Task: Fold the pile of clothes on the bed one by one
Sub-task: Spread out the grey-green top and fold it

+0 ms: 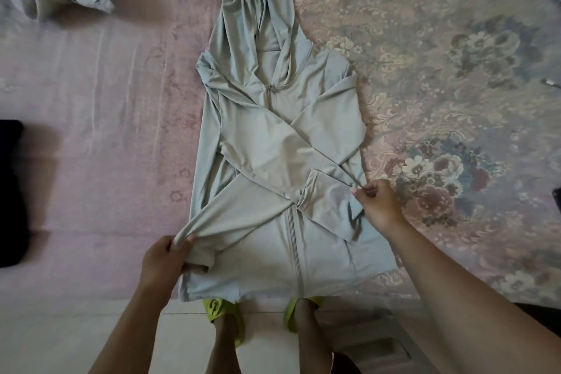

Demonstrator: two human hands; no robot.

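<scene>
Grey hoodie (pixel 273 136) flat on the bed (pixel 106 106), zip up, sleeves crossed over chest. My left hand (pixel 164 261) pinches one cuff, right hand (pixel 376 203) pinches the other.

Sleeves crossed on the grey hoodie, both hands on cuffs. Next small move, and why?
Probably lay both cuffs flat and let go. The pale grey-green zip-up hooded jacket lies face up on the pink floral bedspread, sleeves crossed over its chest, yet the left hand and right hand each pinch a cuff, lifted and taut.
</scene>
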